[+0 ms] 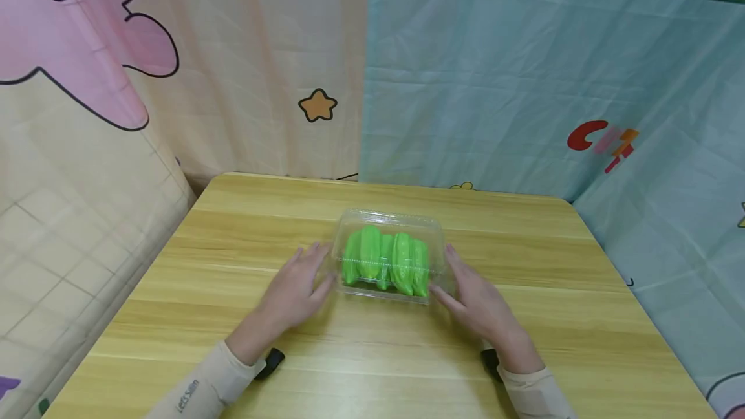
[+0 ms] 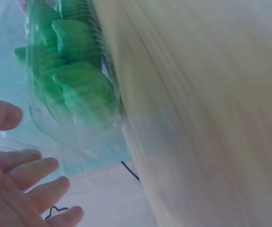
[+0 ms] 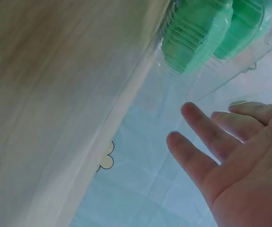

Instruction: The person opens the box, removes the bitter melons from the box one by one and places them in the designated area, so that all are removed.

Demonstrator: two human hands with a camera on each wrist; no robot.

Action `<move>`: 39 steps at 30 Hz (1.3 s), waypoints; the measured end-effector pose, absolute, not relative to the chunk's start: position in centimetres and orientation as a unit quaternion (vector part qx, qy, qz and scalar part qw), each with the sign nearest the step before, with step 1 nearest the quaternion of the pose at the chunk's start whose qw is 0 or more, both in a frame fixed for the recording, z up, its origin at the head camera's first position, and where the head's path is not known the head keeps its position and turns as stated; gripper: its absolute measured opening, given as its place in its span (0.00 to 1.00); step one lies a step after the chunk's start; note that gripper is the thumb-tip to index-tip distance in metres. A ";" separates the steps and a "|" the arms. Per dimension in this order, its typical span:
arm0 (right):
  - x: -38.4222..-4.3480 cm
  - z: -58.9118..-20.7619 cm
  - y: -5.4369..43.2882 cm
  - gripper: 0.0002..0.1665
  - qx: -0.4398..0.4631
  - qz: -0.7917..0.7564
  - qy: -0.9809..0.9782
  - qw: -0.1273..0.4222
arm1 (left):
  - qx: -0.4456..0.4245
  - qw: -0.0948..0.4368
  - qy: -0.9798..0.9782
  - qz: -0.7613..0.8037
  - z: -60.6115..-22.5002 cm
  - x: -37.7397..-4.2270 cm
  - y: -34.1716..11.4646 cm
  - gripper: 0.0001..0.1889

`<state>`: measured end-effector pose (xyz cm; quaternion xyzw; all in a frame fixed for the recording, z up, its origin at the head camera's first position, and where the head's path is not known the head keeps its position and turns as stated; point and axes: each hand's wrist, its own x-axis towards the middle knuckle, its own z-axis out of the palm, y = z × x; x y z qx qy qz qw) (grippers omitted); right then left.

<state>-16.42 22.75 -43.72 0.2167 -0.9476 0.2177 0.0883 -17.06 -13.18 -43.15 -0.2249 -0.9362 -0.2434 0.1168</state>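
A clear plastic clamshell box (image 1: pixel 401 217), its lid down, sits on the wooden table in the head view. Inside lie several bright green, ridged, elongated pieces (image 1: pixel 370 252) side by side, like green bananas or peppers. My left hand (image 1: pixel 297 286) is at the box's left side, fingers extended and thumb by the front corner. On the opposite side, my right hand (image 1: pixel 478 296) has its thumb and fingertips right at the box's edge. Both wrist views show spread fingers (image 2: pixel 48 194) beside the clear plastic, not wrapped around it.
The light wooden table (image 1: pixel 384 361) ends at a back edge against hanging printed curtains, beige (image 1: pixel 273 50) on the left and blue (image 1: pixel 465 96) on the right. A dark band (image 1: pixel 270 363) is on the left wrist, another (image 1: pixel 491 364) on the right.
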 end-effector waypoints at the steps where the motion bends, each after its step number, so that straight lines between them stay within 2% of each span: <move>1: -16.4 -43.6 22.8 0.49 0.214 0.226 -0.946 0.089 | -0.227 0.123 -0.934 -0.247 -43.0 -17.1 -13.2 0.31; 8: -17.1 -42.0 22.9 0.40 0.215 0.313 -0.921 0.085 | -0.244 0.133 -0.912 -0.303 -41.4 -18.4 -13.2 0.30; 15: -19.3 -40.4 23.0 0.35 0.219 0.344 -0.911 0.069 | -0.244 0.110 -0.881 -0.391 -39.5 -20.7 -12.7 0.36; 20: -21.2 -39.6 22.8 0.37 0.191 0.424 -0.882 0.071 | -0.236 0.112 -0.848 -0.460 -38.9 -22.4 -12.0 0.40; 26: -23.5 -39.3 22.3 0.44 0.197 0.496 -0.842 0.080 | -0.225 0.104 -0.808 -0.534 -38.5 -24.7 -11.4 0.43; 31: -25.3 -39.0 21.9 0.46 0.185 0.533 -0.824 0.052 | -0.215 0.086 -0.782 -0.578 -38.1 -26.6 -11.2 0.43; 39: -27.9 -38.7 21.3 0.41 0.121 0.566 -0.815 0.005 | -0.153 0.041 -0.722 -0.674 -38.3 -30.3 -10.9 0.39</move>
